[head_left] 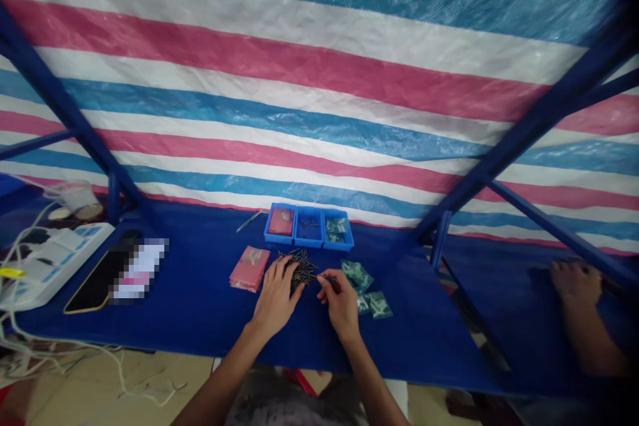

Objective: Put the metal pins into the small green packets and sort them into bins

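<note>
A loose pile of dark screws (301,266) lies on the blue tabletop in front of me. My left hand (275,289) rests at the pile's left side, fingers spread and touching the screws. On the other side my right hand (340,299) is closed in a pinch, with what looks like a single screw between thumb and fingertips. A stack of pink bags (249,269) sits just left of my left hand. Beside my right hand lie several small green-tinted packets (357,275), which hold small parts I cannot make out.
Behind the pile stands a blue three-compartment bin (308,242) with pink bags, a few screws and green packets. A phone (97,276) and a power strip (64,263) with cables are at left. Blue metal braces (519,126) flank the table; another person's hand (576,281) rests at far right.
</note>
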`<state>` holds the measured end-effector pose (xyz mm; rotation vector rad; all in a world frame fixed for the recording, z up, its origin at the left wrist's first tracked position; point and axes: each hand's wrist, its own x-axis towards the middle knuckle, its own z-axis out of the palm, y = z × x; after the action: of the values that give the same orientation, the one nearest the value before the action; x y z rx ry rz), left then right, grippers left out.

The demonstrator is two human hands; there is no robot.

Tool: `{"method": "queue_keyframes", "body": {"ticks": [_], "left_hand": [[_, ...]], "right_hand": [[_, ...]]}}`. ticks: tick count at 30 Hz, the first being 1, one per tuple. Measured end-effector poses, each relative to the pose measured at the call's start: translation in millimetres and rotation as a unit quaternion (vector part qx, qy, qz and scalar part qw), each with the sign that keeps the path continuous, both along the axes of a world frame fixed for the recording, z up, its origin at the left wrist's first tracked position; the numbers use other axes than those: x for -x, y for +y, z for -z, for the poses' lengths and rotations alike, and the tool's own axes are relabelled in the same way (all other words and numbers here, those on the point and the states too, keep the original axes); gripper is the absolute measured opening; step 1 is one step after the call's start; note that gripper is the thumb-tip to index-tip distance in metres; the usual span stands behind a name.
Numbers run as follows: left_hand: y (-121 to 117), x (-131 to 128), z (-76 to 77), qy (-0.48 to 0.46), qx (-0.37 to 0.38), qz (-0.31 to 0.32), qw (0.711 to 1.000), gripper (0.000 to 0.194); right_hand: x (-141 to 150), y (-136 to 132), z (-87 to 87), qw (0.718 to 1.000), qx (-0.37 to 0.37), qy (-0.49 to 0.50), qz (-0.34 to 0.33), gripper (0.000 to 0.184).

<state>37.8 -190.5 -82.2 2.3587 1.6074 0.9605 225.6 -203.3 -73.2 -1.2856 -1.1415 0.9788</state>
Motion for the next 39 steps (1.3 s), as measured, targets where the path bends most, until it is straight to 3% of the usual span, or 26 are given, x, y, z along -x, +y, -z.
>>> {"method": "queue_keyframes", "body": {"ticks": [6,11,19,22,24,26,29,32,35,39], "left_hand": [[0,0,0.1,-0.002,-0.007,0.003,1.0,0.042],[1,0,-0.7,-0.008,-0.01,0.007,1.0,0.041],[0,0,-2.8,-0.011,-0.005,0.007,1.0,0.04],[0,0,-1.4,-0.014,-0.005,0.007,1.0,0.04],[1,1,-0.2,-0.012,-0.003,0.006,1.0,0.039],[1,1,0.5,-0.011,-0.001,0.005,1.0,0.04],[1,1,0.1,-0.014,-0.002,0.005,1.0,0.039],[0,1,-1.5,-0.015,-0.005,0.008,1.0,0.038],[0,0,-2.3,-0.008,-0.004,0.01,1.0,0.038],[0,0,-2.4,0.0,-0.002,0.008,1.0,0.038]], "right_hand": [[2,14,-18.6,1.0,0.001,0.019,-0.024,0.045],[4,44,-37.2,0.999,0.042,0.026,-0.005,0.053],[13,88,-55.7,0.999,0.014,0.037,-0.031,0.054],[12,90,-57.0,0.998,-0.021,0.001,-0.054,0.052],[6,86,-52.7,0.994,-0.05,-0.077,-0.059,0.047],[-2,78,-43.1,0.971,-0.098,-0.216,-0.037,0.037],[-14,62,-22.3,0.901,-0.157,-0.405,-0.02,0.027],[-18,49,-5.9,0.857,-0.161,-0.49,-0.016,0.027],[-17,42,-2.9,0.846,-0.151,-0.509,-0.038,0.021],[-13,41,-11.1,0.845,-0.145,-0.51,-0.065,0.025]]}}
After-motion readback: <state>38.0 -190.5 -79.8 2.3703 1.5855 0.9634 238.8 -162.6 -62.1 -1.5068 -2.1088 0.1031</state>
